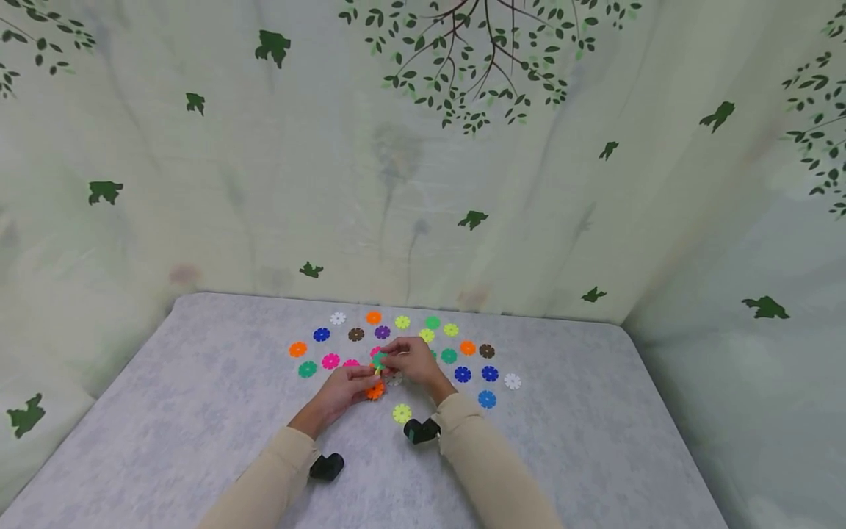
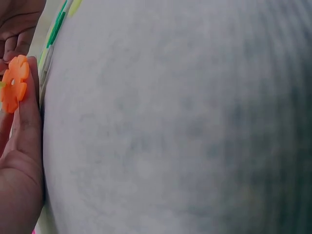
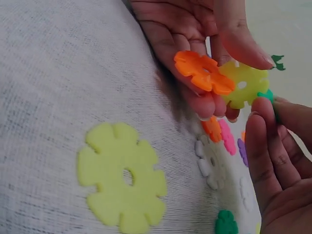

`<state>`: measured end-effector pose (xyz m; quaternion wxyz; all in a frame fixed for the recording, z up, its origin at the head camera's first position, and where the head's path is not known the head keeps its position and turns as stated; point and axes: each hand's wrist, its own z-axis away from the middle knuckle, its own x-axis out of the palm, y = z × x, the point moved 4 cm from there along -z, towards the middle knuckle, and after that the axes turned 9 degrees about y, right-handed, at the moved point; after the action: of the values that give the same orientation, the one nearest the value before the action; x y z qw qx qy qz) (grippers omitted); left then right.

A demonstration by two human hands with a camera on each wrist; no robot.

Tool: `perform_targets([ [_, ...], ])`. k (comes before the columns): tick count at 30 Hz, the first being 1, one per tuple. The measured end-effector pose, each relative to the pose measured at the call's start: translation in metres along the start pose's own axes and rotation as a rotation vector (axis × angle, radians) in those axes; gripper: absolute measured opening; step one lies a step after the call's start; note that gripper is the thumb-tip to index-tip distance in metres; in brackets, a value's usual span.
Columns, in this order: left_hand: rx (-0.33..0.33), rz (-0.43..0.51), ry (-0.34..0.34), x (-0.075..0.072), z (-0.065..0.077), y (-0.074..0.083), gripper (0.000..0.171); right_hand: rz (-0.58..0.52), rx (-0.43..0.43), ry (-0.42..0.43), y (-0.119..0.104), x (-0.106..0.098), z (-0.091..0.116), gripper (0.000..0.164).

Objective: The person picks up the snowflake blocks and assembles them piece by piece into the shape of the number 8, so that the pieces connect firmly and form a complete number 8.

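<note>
My left hand (image 1: 339,395) pinches a yellow flower-shaped plastic disc (image 3: 249,78) between thumb and fingers. An orange notched disc (image 3: 200,70) joins the yellow one at an angle, edge to edge, and lies over the left fingers in the right wrist view. My right hand (image 1: 416,361) pinches a green disc (image 3: 266,94) at the yellow disc's rim; its fingers hide most of the green piece. Both hands meet just above the table. In the left wrist view the orange disc (image 2: 15,80) shows beside the left fingers.
Loose flower discs in several colours lie flat around and beyond the hands, among them a yellow disc (image 1: 402,413) near the right wrist and a light blue disc (image 1: 487,399). A grey cloth covers the table (image 1: 198,411). A leaf-printed curtain (image 1: 317,184) stands behind.
</note>
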<state>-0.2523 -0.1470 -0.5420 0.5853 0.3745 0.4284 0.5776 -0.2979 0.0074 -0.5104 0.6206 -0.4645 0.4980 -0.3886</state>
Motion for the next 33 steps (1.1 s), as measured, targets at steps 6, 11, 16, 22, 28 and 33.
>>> perform_targets([
  [6, 0.042, -0.021, 0.007, 0.001, 0.001, -0.001, 0.030, -0.058, -0.033, 0.055, 0.005, 0.002, 0.006, 0.012],
  [11, 0.057, -0.002, 0.009, 0.001, 0.003, -0.001, 0.030, -0.086, -0.032, 0.115, 0.004, 0.003, 0.011, 0.010],
  [16, 0.077, 0.020, 0.001, 0.001, 0.005, 0.002, 0.031, -0.088, -0.041, 0.130, 0.001, 0.004, 0.013, 0.010],
  [22, 0.090, 0.035, 0.010, 0.000, 0.004, 0.004, 0.031, -0.089, -0.042, 0.093, 0.001, 0.007, 0.010, 0.010],
  [28, 0.060, 0.034, -0.051, 0.004, 0.001, 0.003, 0.039, -0.077, -0.028, 0.019, 0.006, 0.001, 0.005, 0.016],
  [33, -0.004, 0.009, 0.008, 0.003, -0.001, 0.002, 0.045, -0.096, -0.024, 0.008, 0.010, -0.002, 0.005, 0.019],
])
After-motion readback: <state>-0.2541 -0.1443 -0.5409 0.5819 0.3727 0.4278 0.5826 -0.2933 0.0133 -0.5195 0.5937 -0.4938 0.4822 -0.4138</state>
